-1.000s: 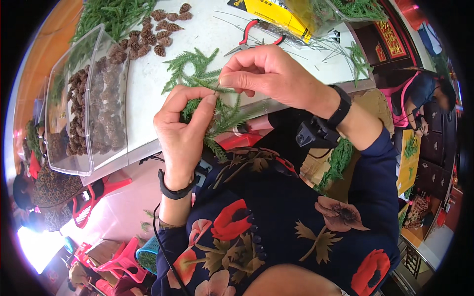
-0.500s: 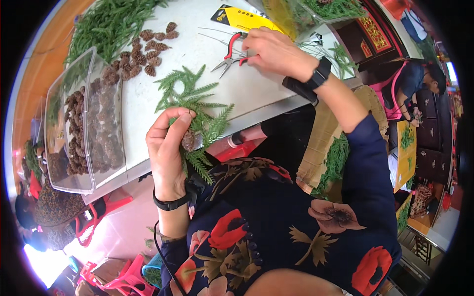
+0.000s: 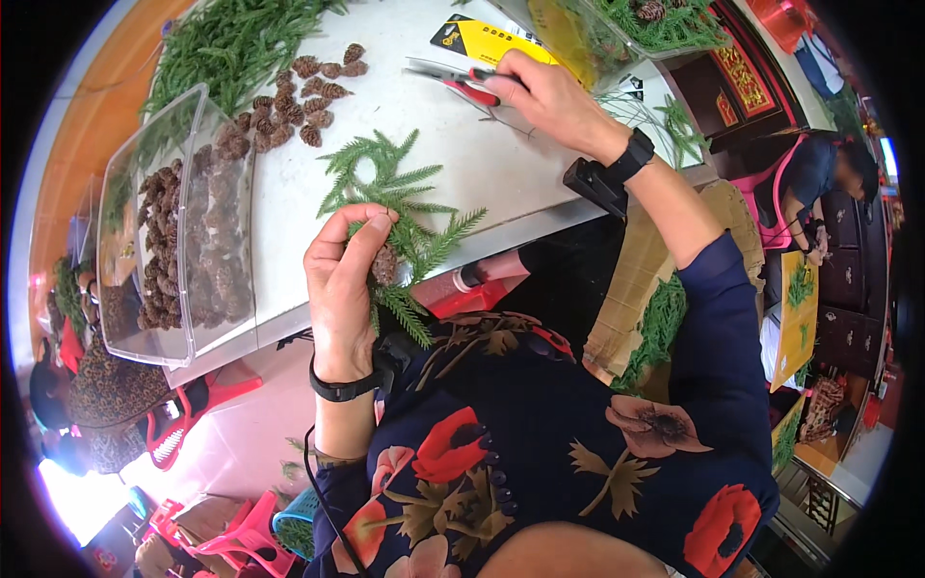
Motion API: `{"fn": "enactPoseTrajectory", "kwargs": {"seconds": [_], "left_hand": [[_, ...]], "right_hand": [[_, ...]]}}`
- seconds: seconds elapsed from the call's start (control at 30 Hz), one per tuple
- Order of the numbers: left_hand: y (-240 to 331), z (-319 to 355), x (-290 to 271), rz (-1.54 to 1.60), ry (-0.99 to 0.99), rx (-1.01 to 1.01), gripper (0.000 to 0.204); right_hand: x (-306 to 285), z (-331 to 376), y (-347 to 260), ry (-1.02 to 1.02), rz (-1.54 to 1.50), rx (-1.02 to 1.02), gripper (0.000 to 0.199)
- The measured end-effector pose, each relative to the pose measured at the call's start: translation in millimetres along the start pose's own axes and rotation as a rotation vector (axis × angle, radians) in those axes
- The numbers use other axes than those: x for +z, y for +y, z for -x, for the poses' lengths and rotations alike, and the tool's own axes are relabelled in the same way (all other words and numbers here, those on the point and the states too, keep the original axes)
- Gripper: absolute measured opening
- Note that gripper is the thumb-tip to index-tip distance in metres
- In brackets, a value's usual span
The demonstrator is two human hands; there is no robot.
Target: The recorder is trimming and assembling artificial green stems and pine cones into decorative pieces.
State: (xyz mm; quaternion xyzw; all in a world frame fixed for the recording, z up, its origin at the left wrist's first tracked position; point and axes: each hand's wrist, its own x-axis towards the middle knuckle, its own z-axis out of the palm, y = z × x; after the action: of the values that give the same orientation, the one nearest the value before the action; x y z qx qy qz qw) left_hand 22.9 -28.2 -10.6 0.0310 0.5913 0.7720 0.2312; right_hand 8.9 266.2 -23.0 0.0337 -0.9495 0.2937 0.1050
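My left hand (image 3: 339, 275) is closed, thumb and finger pinching the stem of an artificial pine sprig (image 3: 414, 246) with green needles. A brown pine cone (image 3: 385, 267) hangs just below those fingertips, against the sprig. Part of the greenery bends into a loop over the white table (image 3: 462, 173). Farther off and to the right, my right hand (image 3: 554, 101) is closed on the red-handled pliers (image 3: 469, 91), whose jaws point left. Thin wires (image 3: 520, 125) lie under and beside that hand; its lower fingers are partly hidden.
Loose pine cones (image 3: 308, 101) and a heap of green sprigs (image 3: 241, 58) lie at the far left. A clear plastic bin (image 3: 183, 361) of cones stands at the left edge. A yellow-black card (image 3: 482, 39) lies at the back. At right, another person (image 3: 819, 183) handles greenery.
My right hand has taken up the pliers, which were lying spread on the table, and their jaws now point left. My left hand still pinches the sprig; the whole view has shifted slightly.
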Motion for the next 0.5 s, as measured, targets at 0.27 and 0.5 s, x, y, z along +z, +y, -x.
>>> {"fn": "enactPoseTrajectory", "kwargs": {"seconds": [0.27,0.5], "left_hand": [[3.6,-5.2,9.1,-0.177,-0.037,0.284,0.009],[10.3,-6.8,20.5,-0.162,-0.281,0.183,0.005]], "right_hand": [[-14.3,26.5,-61.0,-0.015,-0.966,0.272,0.019],[14.6,56.9,-97.9,-0.125,-1.305,0.327,0.027]]}}
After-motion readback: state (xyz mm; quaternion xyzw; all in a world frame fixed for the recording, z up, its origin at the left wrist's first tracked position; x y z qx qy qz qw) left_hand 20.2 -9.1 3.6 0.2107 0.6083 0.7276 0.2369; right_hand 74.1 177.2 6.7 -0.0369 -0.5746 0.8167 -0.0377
